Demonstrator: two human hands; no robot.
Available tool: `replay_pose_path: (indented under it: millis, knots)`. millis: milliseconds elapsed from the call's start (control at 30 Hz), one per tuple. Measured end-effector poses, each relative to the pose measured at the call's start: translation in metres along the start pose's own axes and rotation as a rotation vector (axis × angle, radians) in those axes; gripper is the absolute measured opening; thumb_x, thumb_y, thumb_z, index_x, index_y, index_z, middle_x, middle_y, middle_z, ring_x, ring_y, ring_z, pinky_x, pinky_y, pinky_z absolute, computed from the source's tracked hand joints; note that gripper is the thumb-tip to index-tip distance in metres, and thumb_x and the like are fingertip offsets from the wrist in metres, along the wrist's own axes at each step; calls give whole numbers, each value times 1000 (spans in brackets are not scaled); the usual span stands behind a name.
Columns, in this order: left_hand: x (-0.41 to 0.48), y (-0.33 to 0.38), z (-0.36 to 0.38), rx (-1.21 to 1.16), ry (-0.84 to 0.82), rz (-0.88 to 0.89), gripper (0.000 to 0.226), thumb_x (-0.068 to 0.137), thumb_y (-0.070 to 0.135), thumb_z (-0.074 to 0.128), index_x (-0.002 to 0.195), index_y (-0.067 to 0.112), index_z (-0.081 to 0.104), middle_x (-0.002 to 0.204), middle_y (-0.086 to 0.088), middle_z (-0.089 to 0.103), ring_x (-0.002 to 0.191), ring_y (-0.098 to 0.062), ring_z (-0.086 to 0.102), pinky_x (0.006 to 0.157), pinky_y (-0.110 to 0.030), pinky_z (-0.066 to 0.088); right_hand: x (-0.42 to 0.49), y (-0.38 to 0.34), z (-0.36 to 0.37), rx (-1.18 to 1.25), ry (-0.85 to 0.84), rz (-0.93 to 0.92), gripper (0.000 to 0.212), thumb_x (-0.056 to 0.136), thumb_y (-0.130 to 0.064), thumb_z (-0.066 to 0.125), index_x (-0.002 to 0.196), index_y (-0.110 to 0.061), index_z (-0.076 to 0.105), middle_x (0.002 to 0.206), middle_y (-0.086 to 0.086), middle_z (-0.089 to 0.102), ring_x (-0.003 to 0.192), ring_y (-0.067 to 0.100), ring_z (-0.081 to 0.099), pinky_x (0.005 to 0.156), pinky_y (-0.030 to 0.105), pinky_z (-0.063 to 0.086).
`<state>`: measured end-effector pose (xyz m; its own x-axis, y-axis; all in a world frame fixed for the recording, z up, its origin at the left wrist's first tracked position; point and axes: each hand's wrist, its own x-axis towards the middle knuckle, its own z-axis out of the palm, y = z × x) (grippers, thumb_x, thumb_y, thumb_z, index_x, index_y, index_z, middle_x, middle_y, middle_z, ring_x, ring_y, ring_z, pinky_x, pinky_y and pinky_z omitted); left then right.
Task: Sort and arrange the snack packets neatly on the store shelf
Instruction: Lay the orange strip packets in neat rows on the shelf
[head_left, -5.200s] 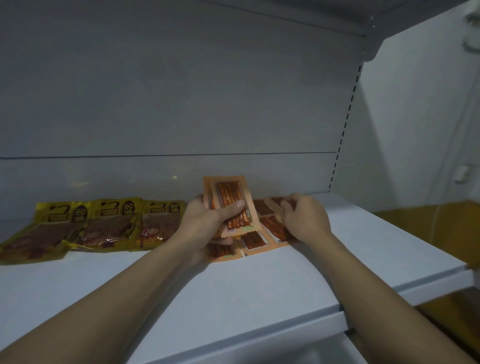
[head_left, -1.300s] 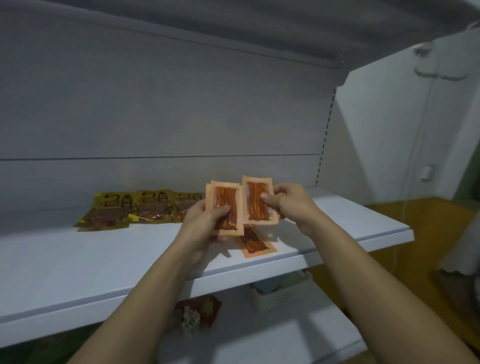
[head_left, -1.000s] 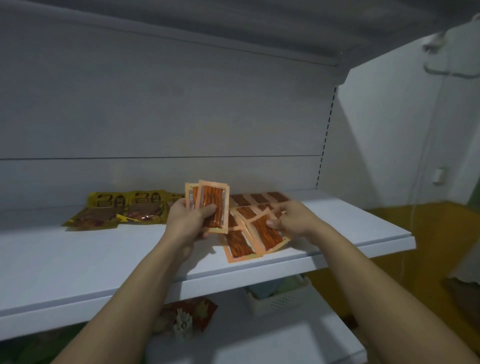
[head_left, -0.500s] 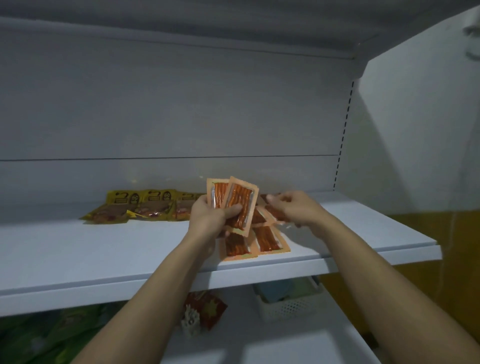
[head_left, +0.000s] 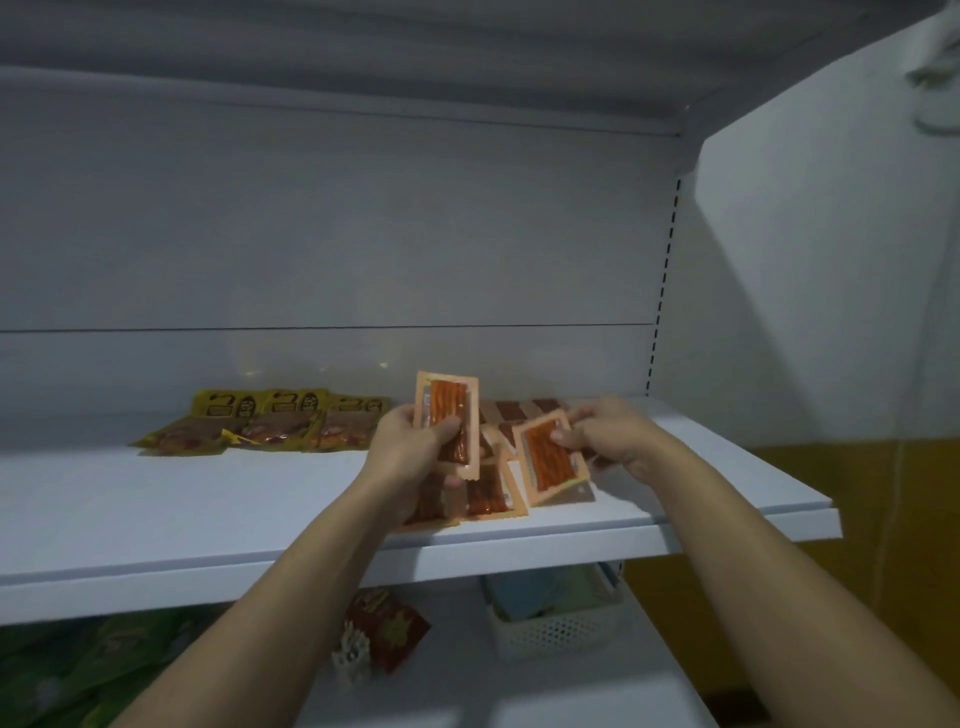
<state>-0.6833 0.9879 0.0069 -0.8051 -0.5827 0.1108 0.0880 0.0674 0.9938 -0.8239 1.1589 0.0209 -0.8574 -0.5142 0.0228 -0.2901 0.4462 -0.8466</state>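
My left hand (head_left: 410, 451) grips a small upright stack of orange snack packets (head_left: 448, 410) above the white shelf (head_left: 218, 514). To its right, my right hand (head_left: 605, 435) pinches the top corner of another orange packet (head_left: 549, 465), lifted and tilted over the pile. More orange packets (head_left: 491, 496) lie loose and overlapping on the shelf under both hands, with a row of them (head_left: 519, 410) further back. Three yellow snack packets (head_left: 270, 426) lie side by side at the back left.
The shelf's front edge (head_left: 467, 556) runs below my forearms and ends at the right (head_left: 831, 522). On the lower shelf stand a white basket (head_left: 556, 623), a red packet (head_left: 387, 626) and green packets (head_left: 67, 670). A shelf board hangs overhead.
My right hand has picked up one orange packet from the pile and lifted it toward the stack. My left hand has kept its stack upright, and the view has shifted slightly.
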Motion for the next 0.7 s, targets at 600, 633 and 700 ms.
replay_pose_path:
  millis: [600, 633, 700]
  knots:
    - [-17, 2, 45, -82, -82, -54, 22, 103, 13, 48, 120, 6, 61, 100, -13, 70, 70, -21, 69, 54, -28, 53, 0, 7, 2, 48, 2, -167, 40, 91, -52, 60, 119, -24, 63, 101, -6, 71, 87, 13, 68, 59, 24, 46]
    - [-18, 3, 51, -77, -114, -35, 24, 104, 16, 47, 120, 6, 61, 98, -13, 71, 66, -19, 69, 55, -28, 53, -3, 3, 0, 95, -36, -175, 38, 91, -47, 64, 119, -23, 62, 97, -5, 73, 83, 11, 70, 56, 22, 46]
    - [-19, 4, 62, -28, -159, 15, 26, 105, 20, 47, 120, 7, 62, 96, -13, 71, 62, -16, 68, 53, -27, 53, -6, 2, -2, 174, -35, -225, 34, 90, -28, 71, 121, -19, 60, 85, -4, 74, 68, 6, 70, 48, 20, 46]
